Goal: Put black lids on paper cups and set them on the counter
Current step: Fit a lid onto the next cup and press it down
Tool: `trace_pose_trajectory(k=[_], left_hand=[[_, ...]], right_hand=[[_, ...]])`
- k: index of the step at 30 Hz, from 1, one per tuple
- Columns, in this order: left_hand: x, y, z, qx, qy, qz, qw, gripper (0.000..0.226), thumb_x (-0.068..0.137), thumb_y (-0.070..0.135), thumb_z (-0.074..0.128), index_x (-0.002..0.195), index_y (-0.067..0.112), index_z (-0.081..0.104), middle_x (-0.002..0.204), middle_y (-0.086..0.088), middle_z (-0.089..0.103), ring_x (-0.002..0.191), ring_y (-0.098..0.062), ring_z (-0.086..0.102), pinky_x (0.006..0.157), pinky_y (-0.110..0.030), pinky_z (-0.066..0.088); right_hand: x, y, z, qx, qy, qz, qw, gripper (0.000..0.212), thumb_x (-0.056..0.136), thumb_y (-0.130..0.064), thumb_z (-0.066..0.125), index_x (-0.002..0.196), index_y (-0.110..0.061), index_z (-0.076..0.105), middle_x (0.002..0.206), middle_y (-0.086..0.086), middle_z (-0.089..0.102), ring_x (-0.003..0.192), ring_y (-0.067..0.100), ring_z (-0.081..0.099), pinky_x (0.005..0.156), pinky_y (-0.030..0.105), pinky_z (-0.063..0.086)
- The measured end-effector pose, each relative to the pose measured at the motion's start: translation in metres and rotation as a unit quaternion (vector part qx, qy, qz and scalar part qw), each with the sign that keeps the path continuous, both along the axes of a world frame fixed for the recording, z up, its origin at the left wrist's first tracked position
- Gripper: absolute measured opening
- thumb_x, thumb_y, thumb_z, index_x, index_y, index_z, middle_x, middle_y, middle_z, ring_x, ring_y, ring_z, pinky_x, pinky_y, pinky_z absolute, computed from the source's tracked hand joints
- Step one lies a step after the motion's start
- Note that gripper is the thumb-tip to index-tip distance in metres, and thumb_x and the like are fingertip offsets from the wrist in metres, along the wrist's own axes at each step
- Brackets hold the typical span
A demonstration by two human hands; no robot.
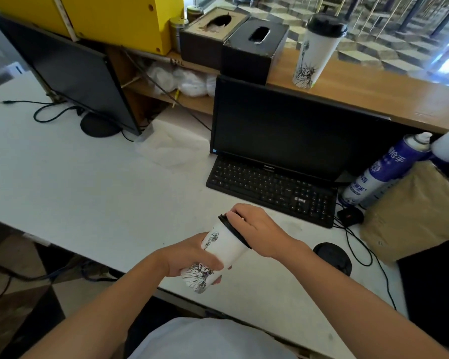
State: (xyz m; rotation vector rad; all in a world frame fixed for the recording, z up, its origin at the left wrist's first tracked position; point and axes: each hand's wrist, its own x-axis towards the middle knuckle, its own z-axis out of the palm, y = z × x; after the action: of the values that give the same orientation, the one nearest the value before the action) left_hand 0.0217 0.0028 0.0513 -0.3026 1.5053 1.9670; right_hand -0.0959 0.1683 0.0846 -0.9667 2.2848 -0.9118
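Nearest, the left hand (189,257) gripped a tilted paper cup (213,257) while the right hand (254,229) pressed its black lid (232,230) on; one lidded cup (315,51) already stood on the far counter (373,92).

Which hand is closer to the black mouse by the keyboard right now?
Right. The right hand, on the black lid, sits left of the mouse; the left hand grips the cup farther left.

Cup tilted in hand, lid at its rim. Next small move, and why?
Probably press the black lid down with the right hand to seat it: the left hand grips the tilted paper cup, and full seating isn't evident.
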Motion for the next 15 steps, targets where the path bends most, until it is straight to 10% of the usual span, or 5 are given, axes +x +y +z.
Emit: trace_pose_trajectory(k=[6,9,15], left_hand=[[0.003,0.01,-0.01,-0.443,0.184,0.115,0.87,0.063,0.065,0.02,0.085,0.117,0.031,0.052,0.101,0.011,0.064,0.09,-0.01,0.065,0.073,-0.028,0.059],[0.005,0.014,-0.014,-0.445,0.179,0.144,0.866,0.058,0.065,0.01,0.078,0.116,0.026,0.054,0.098,0.007,0.064,0.086,-0.011,0.064,0.069,-0.031,0.059],[0.006,0.003,-0.004,-0.215,0.06,0.077,0.972,0.055,0.066,-0.007,0.079,0.112,0.017,0.064,0.098,-0.007,0.068,0.085,-0.021,0.069,0.064,-0.036,0.061]], right_hand=[[-0.018,0.002,-0.013,0.045,-0.093,-0.21,0.972,0.05,0.097,-0.053,0.034,0.095,-0.012,0.063,0.098,0.006,0.062,0.085,0.021,0.059,0.062,0.035,0.048],[-0.016,0.003,-0.009,0.033,-0.099,-0.209,0.972,0.047,0.101,-0.049,0.036,0.096,-0.01,0.062,0.097,0.005,0.062,0.084,0.019,0.057,0.063,0.033,0.046],[-0.008,0.016,0.007,-0.037,0.081,-0.051,0.995,0.048,0.093,-0.056,0.03,0.099,-0.019,0.06,0.096,-0.005,0.058,0.088,0.01,0.057,0.075,0.031,0.05]])
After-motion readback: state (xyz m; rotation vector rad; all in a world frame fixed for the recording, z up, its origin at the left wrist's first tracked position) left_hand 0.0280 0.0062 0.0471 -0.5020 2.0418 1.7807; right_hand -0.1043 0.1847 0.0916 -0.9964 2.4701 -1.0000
